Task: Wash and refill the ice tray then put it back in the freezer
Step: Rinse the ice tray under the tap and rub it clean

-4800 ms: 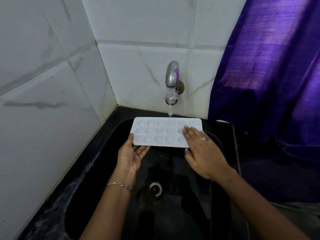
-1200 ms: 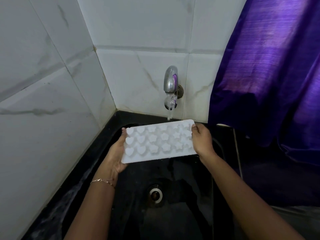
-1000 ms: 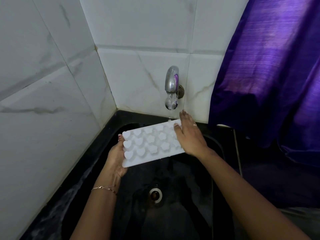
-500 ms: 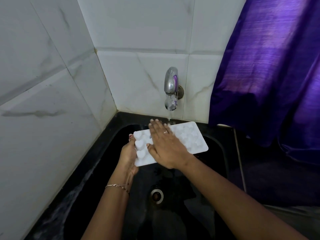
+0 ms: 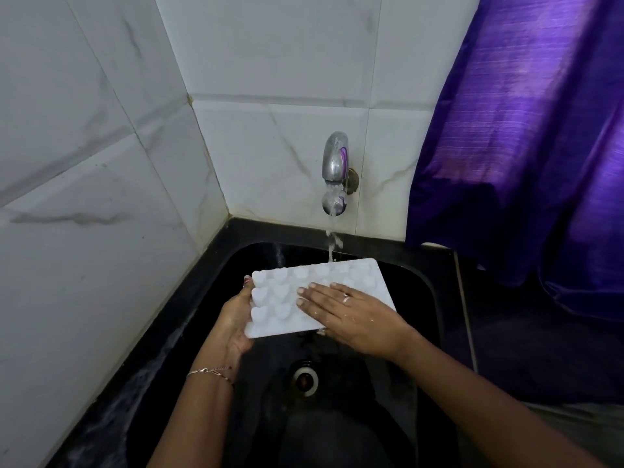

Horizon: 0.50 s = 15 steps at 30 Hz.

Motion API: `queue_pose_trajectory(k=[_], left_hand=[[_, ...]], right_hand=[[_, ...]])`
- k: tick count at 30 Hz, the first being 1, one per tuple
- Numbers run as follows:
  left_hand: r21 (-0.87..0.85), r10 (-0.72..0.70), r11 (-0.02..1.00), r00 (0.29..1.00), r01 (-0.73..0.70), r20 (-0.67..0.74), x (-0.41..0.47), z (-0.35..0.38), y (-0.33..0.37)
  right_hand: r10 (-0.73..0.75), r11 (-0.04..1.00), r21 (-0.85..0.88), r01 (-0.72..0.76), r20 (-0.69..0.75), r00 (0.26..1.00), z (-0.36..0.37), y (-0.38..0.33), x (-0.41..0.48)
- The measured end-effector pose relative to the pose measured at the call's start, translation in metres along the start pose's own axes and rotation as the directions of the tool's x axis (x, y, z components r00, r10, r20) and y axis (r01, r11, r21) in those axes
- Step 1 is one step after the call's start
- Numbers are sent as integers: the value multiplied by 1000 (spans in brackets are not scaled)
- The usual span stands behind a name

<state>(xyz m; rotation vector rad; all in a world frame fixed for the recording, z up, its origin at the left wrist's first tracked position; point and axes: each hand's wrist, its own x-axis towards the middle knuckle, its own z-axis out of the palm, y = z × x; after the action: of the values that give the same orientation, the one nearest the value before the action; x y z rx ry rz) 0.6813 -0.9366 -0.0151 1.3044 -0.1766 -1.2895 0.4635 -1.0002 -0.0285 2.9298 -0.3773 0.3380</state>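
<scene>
Hands both meet on the ice tray [image 5: 275, 300], which is held over the sink [image 5: 423, 298], tilted with its far edge under the running tap [image 5: 335, 163]. The left hand [image 5: 234, 320] grips the tray's left short end, fingers curled underneath and the thumb side cupping the edge, a thin chain bracelet [image 5: 209, 371] on its wrist. The right hand [image 5: 358, 315] lies flat across the tray's right half with straight, spread fingers and clasps nothing; it wears a ring [image 5: 346, 299] and is flecked with droplets. I judge the washing to be under way: water [image 5: 332, 246] lands on the tray's back rim and the flat palm suits a rub over the surface. Refilling and the trip to the freezer are not yet done, and no freezer is in view. The tray is white, matte and soft-looking, probably silicone or thin plastic, a rounded rectangle with rows of plump heart shapes; they seem to bulge upward, so the underside may be facing up. White glossy tiles [image 5: 101, 170] with grey marble veins line the corner at left. A wet, shiny black worktop [image 5: 111, 410] borders the smooth, dark sink, whose round metal drain [image 5: 305, 380] sits below the hands. The tap is curved, dull chrome. At right hangs a purple curtain [image 5: 526, 130] of ribbed, faintly shiny cloth.
</scene>
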Motion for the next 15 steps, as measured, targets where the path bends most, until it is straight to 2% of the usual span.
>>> queue_pose_trajectory(k=[4, 6, 8, 11, 13, 15], left_hand=[[-30, -105, 994, 994, 106, 13, 0, -24, 4], [-24, -151, 988, 989, 151, -1, -3, -31, 5], [5, -177, 984, 984, 177, -3, -7, -36, 5], [78, -181, 980, 983, 182, -15, -13, -46, 4], [129, -212, 970, 977, 208, 22, -15, -52, 2], [216, -231, 951, 973, 220, 25, -20, -54, 1]], right_hand=[[40, 999, -20, -40, -32, 999, -3, 10, -24], [134, 990, 44, -131, -58, 989, -1, 13, -32], [264, 953, 179, -245, -90, 960, 3, 11, -39], [469, 814, 441, -377, -117, 876, 7, 6, -43], [579, 683, 569, -459, -39, 814, 5, 2, -42], [649, 558, 620, -552, 88, 756, 5, 0, -42]])
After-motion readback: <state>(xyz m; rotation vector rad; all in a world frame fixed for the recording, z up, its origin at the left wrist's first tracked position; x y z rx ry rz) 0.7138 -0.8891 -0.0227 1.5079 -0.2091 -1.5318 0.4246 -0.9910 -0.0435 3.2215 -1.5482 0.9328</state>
